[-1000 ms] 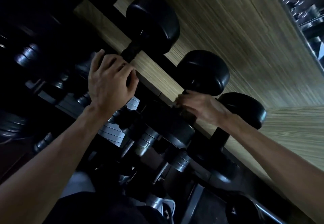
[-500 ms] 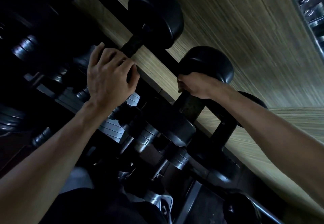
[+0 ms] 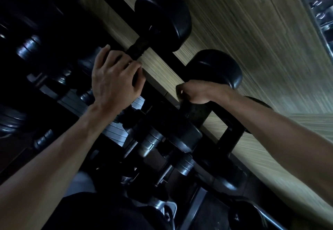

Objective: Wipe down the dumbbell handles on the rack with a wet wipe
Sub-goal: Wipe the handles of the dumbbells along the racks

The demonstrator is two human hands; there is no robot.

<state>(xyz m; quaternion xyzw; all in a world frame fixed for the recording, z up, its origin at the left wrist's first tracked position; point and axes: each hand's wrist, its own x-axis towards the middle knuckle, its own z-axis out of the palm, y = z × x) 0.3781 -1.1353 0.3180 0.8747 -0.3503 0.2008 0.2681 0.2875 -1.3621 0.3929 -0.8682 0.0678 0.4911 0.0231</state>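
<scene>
Black dumbbells lie across a dark rack (image 3: pixel 177 61), seen at a tilt. My left hand (image 3: pixel 115 78) curls over the near end of the upper dumbbell's handle (image 3: pixel 137 49), below its round far head (image 3: pixel 162 17). My right hand (image 3: pixel 196 92) grips the middle dumbbell's handle (image 3: pixel 193 112) at its top, right under the far head (image 3: pixel 214 67). No wet wipe shows; anything inside my right fist is hidden. A third dumbbell's handle (image 3: pixel 228 138) passes under my right forearm.
Chrome-collared dumbbells (image 3: pixel 149 143) sit on a lower tier beneath my hands, with more dark weights (image 3: pixel 28 47) at the left. Pale wood-grain flooring (image 3: pixel 261 40) fills the space beyond the rack. Metal gym equipment (image 3: pixel 320 4) stands in the upper right corner.
My right hand slid up the middle dumbbell's handle from its near end to just under the far head. My left hand kept its hold.
</scene>
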